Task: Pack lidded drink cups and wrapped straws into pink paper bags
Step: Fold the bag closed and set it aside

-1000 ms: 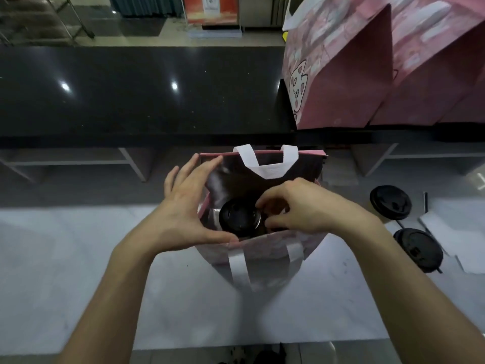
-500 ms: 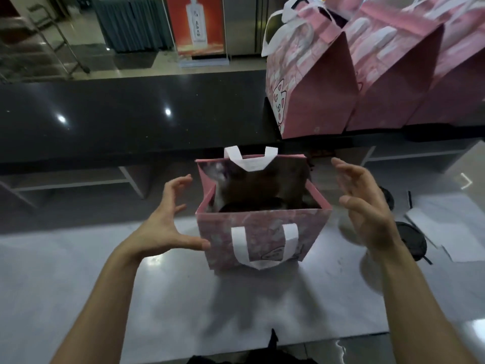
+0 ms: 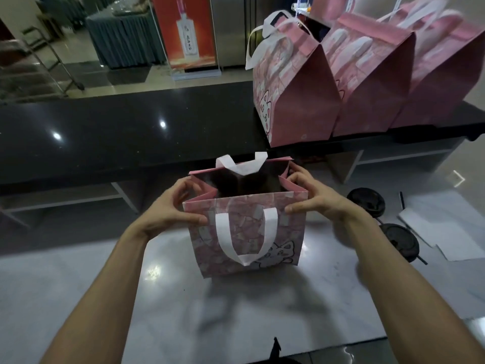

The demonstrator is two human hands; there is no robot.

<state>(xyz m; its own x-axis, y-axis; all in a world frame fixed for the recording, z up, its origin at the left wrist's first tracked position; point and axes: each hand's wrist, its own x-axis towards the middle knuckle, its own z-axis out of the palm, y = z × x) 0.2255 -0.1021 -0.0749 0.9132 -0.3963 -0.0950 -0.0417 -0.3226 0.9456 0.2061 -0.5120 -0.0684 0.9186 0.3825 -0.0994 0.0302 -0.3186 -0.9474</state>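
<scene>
one open pink bag (image 3: 246,232) stands on the grey counter (image 3: 78,298), between the two hands. the left hand (image 3: 168,208) pinches its left top corner, thumb on the front, curled fingers on the folded side; the right hand (image 3: 315,198) pinches the right corner the same way. right of the right fingers lie two black lids (image 3: 399,241). beyond the fingers three closed pink bags (image 3: 301,101) stand, the last cut off. the bag's inside is too dark to see.
</scene>
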